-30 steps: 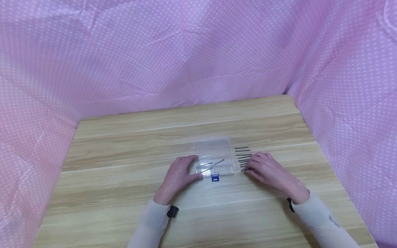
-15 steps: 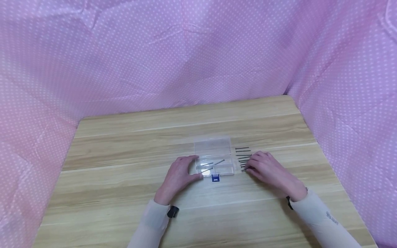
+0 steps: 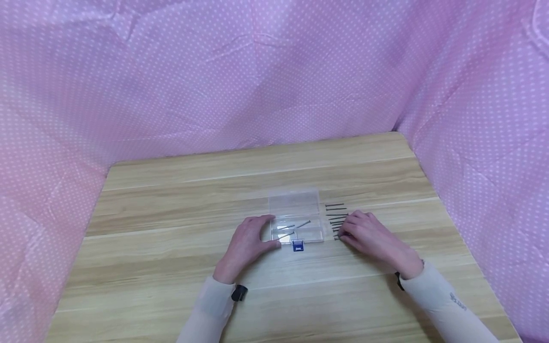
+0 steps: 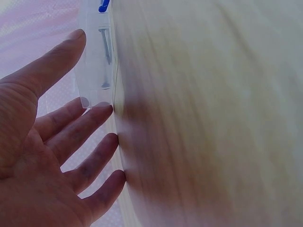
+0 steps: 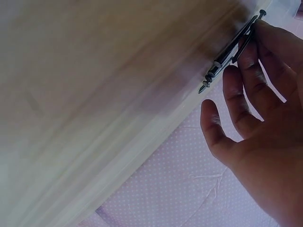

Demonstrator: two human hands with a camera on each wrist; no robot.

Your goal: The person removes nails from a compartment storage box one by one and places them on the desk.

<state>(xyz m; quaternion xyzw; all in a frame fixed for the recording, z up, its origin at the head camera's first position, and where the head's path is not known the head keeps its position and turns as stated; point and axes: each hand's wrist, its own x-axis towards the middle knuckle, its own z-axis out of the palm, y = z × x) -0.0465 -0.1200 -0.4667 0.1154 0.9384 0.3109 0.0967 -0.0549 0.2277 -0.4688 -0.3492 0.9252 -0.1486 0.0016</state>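
Note:
A clear plastic box [image 3: 317, 233] with a blue latch [image 3: 298, 246] lies open on the table. Several nails rest inside it, one of them a slanted nail [image 3: 303, 224]. My left hand [image 3: 246, 240] spans the left end of the box, thumb at the near corner and forefinger at the far one. To the right, my right hand [image 3: 364, 233] pinches a nail [image 5: 242, 47] between thumb and fingers at the near end of a row of nails [image 3: 336, 214]. In the head view the hand covers most of that nail.
The box's clear lid [image 3: 293, 202] lies folded back, away from the person. A wood-grain table [image 3: 171, 214] carries everything, and pink dotted cloth [image 3: 214, 71] hangs behind and at both sides.
The nail end at my right fingertips has shifted slightly toward the person. My left hand and the box keep their places.

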